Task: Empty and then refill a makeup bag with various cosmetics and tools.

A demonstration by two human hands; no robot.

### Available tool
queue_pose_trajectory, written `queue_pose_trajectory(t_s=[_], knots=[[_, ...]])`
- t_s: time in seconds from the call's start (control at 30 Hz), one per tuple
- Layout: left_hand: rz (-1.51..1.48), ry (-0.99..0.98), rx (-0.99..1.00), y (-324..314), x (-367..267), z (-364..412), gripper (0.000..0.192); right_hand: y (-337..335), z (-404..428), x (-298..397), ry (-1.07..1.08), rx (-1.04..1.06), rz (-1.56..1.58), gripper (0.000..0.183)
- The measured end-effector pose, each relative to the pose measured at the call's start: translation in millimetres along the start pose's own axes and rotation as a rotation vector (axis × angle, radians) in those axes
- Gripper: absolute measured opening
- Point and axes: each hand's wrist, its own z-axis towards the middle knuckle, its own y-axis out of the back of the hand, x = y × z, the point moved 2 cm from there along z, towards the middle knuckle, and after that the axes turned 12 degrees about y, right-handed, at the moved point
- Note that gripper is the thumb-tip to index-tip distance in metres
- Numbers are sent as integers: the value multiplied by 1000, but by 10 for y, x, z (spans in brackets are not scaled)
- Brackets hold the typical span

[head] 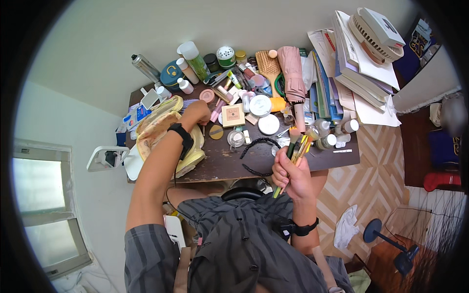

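Observation:
My right hand (pixel 291 172) is closed around a bundle of makeup brushes (pixel 296 150), held upright above the table's front edge. Their bristles point away from me, and the green handle ends stick out below the fist. My left hand (pixel 199 111) reaches down among the cosmetics, its fingers curled and mostly hidden. Under that forearm lies an open yellow pouch (pixel 198 152). To the right of this hand are a pink tube (pixel 218 111), a square powder compact (pixel 233 115) and a round puff (pixel 216 132). A black braided headband (pixel 253 146) lies between my hands.
The dark wooden table (pixel 227 170) carries crowded bottles, a wooden hairbrush (pixel 270 69) and a folded pink umbrella (pixel 291 73). Stacked books and papers (pixel 351 73) rise at the right, with small bottles (pixel 326 141) before them. A white-framed mirror (pixel 106 158) stands at the left.

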Motion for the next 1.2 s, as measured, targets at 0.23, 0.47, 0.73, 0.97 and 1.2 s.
queue_pose_trajectory(t_s=[0.23, 0.47, 0.73, 0.97, 1.2], knots=[[-133, -229, -342, 641, -152, -1240, 26, 9, 26, -71, 31, -52, 21, 15], [-1008, -773, 220, -121, -329, -2427, 12, -211, 10, -283, 76, -18, -64, 36], [-1323, -654, 592, -299, -212, -2436, 14, -208, -7, -247, 43, -94, -53, 20], [-1336, -997, -226, -351, -151, -2577, 35, -215, -24, -231, -59, -28, 140, 21], [-1514, -883, -331, -360, -146, -2669, 24, -199, -55, -334, -60, -61, 47, 44]])
